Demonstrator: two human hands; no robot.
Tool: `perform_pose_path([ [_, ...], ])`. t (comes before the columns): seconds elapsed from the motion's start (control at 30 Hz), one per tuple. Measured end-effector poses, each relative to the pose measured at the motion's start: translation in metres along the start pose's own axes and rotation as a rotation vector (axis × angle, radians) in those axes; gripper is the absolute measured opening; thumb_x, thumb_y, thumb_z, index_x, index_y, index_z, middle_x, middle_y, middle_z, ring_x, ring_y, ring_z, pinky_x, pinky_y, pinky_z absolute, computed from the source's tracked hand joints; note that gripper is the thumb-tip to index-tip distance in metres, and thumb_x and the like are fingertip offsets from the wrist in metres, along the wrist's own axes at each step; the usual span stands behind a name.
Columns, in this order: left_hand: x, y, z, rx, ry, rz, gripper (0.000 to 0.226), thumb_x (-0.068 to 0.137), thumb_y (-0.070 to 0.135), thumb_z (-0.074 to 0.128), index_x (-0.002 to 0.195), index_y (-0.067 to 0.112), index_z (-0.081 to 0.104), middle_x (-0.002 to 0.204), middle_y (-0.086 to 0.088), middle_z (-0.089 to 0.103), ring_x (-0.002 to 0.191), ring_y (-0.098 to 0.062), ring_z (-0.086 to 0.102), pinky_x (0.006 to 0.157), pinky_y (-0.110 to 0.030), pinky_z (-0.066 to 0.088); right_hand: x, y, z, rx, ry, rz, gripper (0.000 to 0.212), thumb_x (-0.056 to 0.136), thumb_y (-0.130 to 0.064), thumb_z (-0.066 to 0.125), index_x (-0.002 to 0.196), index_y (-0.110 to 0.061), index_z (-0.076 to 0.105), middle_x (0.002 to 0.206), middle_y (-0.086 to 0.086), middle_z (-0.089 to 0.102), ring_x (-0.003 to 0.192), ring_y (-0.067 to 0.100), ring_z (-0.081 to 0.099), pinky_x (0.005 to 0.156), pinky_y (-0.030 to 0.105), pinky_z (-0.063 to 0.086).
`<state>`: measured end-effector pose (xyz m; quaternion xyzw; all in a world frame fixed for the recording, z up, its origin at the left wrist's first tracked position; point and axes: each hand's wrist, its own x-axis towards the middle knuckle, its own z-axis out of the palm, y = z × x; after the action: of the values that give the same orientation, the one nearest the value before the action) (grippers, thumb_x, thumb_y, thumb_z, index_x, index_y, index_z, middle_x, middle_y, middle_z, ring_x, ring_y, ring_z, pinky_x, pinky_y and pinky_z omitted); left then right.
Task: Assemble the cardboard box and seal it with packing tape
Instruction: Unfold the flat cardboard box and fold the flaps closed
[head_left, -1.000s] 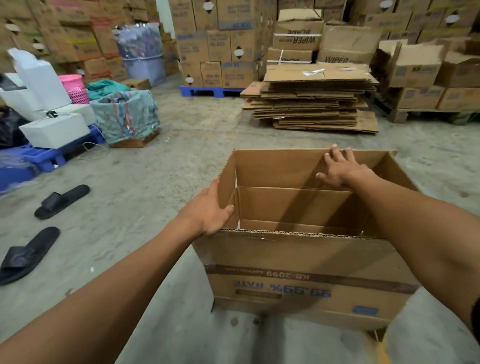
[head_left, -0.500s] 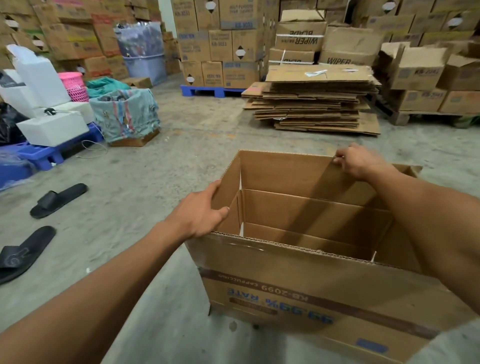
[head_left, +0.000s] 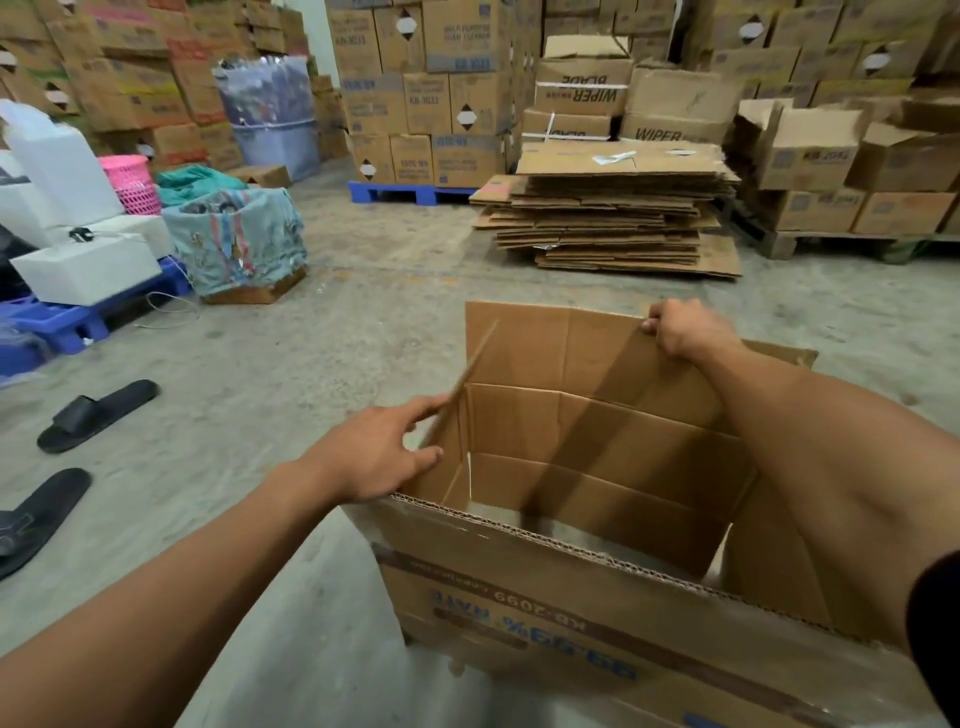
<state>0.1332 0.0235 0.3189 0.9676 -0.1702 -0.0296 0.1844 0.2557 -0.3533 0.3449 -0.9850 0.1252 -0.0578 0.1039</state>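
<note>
A brown cardboard box (head_left: 545, 603) with blue print on its near side stands opened out on the concrete floor in front of me, its upper flaps raised. I see the floor through a gap in its bottom. My right hand (head_left: 680, 330) grips the top edge of the far flap (head_left: 561, 348). My left hand (head_left: 379, 452) is at the left side flap (head_left: 462, 384), fingers spread and touching its edge, not closed around it. No packing tape is in view.
A stack of flattened cartons (head_left: 613, 208) lies ahead. Pallets of stacked boxes (head_left: 426, 93) line the back and right. At left are white containers (head_left: 83, 265), a pink basket (head_left: 132, 182), a cloth-covered bundle (head_left: 239, 239) and two black sandals (head_left: 93, 413).
The box has tilted and swung right. My right hand moved from the inner face to gripping the far flap's top edge. My left hand loosened from the left corner, and the left flap swung outward.
</note>
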Motion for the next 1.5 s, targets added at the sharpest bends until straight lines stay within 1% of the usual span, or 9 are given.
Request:
perform_pose_path([
  [0.2, -0.028, -0.012, 0.035, 0.078, -0.389, -0.124, 0.09, 0.083, 0.074, 0.045, 0.15, 0.049, -0.008, 0.157, -0.003, 0.033, 0.137, -0.026, 0.042, 0.11, -0.035, 0.032, -0.027, 0.006, 0.02, -0.15, 0.113, -0.039, 0.049, 0.098, -0.037, 0.048, 0.145, -0.026, 0.037, 0.149, 0.015, 0.041, 0.138, 0.036, 0.034, 0.114, 0.06, 0.018],
  [0.37, -0.018, -0.005, 0.032, -0.017, -0.499, -0.156, 0.095, 0.082, 0.079, 0.034, 0.152, 0.038, -0.015, 0.164, 0.002, 0.011, 0.147, -0.022, 0.024, 0.117, -0.036, 0.019, -0.079, 0.036, 0.022, -0.36, 0.184, 0.054, 0.076, 0.093, -0.053, 0.044, 0.154, -0.035, 0.003, 0.164, 0.012, 0.002, 0.149, 0.04, 0.0, 0.104, 0.072, -0.01],
  [0.5, 0.003, 0.014, 0.03, 0.03, -0.544, -0.106, 0.098, 0.088, 0.072, 0.039, 0.153, 0.026, -0.018, 0.165, -0.001, -0.005, 0.15, -0.022, 0.013, 0.118, -0.036, 0.01, -0.111, 0.056, 0.005, -0.252, 0.019, 0.386, 0.083, 0.09, -0.045, 0.057, 0.154, -0.034, 0.005, 0.163, 0.016, -0.003, 0.146, 0.047, 0.005, 0.106, 0.076, 0.01],
  [0.67, 0.001, 0.013, 0.044, 0.121, -0.608, -0.087, 0.101, 0.082, 0.077, 0.041, 0.151, 0.036, -0.02, 0.163, -0.004, -0.017, 0.15, -0.03, 0.006, 0.119, -0.042, 0.007, -0.125, 0.05, -0.031, 0.497, -0.193, 0.271, 0.075, 0.094, -0.032, 0.06, 0.155, -0.026, 0.017, 0.158, 0.012, 0.027, 0.135, 0.04, 0.039, 0.101, 0.054, 0.042],
  [0.77, -0.007, 0.008, 0.042, 0.096, -0.657, -0.089, 0.101, 0.082, 0.077, 0.043, 0.152, 0.036, -0.017, 0.162, -0.003, -0.02, 0.151, -0.025, 0.003, 0.119, -0.04, 0.007, -0.146, 0.052, -0.014, 0.722, -0.318, 0.214, 0.067, 0.098, -0.035, 0.053, 0.155, -0.025, 0.02, 0.159, 0.003, 0.026, 0.139, 0.029, 0.036, 0.103, 0.044, 0.039],
  [1.0, -0.018, 0.025, 0.048, 0.327, -0.847, -0.071, 0.09, 0.08, 0.084, 0.031, 0.152, 0.045, -0.007, 0.162, 0.001, -0.022, 0.149, -0.033, 0.012, 0.119, -0.048, 0.012, -0.181, 0.085, 0.094, -0.013, -0.423, 0.06, 0.059, 0.104, -0.04, 0.025, 0.157, -0.022, 0.007, 0.165, -0.003, -0.001, 0.151, 0.018, -0.002, 0.116, 0.057, -0.005],
  [1.2, -0.003, 0.038, 0.061, 0.506, -0.731, -0.008, 0.094, 0.077, 0.085, 0.034, 0.154, 0.035, 0.011, 0.164, -0.001, -0.004, 0.148, -0.036, 0.0, 0.117, -0.055, 0.015, -0.18, 0.09, 0.081, 0.088, -0.47, 0.038, 0.058, 0.102, -0.022, 0.034, 0.156, -0.024, 0.015, 0.166, 0.001, 0.003, 0.151, 0.02, -0.003, 0.117, 0.056, -0.009],
  [1.33, 0.002, 0.041, 0.068, 0.38, -0.762, -0.008, 0.093, 0.083, 0.075, 0.044, 0.154, 0.032, 0.003, 0.165, -0.003, -0.004, 0.148, -0.038, 0.007, 0.118, -0.054, 0.015, -0.177, 0.091, 0.071, -0.028, -0.444, 0.002, 0.054, 0.096, -0.027, 0.047, 0.148, -0.023, 0.037, 0.158, 0.006, 0.03, 0.145, 0.029, 0.026, 0.118, 0.05, 0.019],
  [1.5, 0.007, 0.048, 0.067, 0.424, -0.801, -0.027, 0.087, 0.088, 0.071, 0.039, 0.154, 0.036, -0.006, 0.163, -0.004, -0.016, 0.149, -0.038, 0.004, 0.119, -0.051, 0.009, -0.167, 0.071, 0.032, -0.288, -0.251, -0.086, 0.034, 0.097, -0.032, 0.046, 0.127, -0.023, 0.059, 0.126, 0.009, 0.056, 0.111, 0.029, 0.055, 0.091, 0.042, 0.048],
])
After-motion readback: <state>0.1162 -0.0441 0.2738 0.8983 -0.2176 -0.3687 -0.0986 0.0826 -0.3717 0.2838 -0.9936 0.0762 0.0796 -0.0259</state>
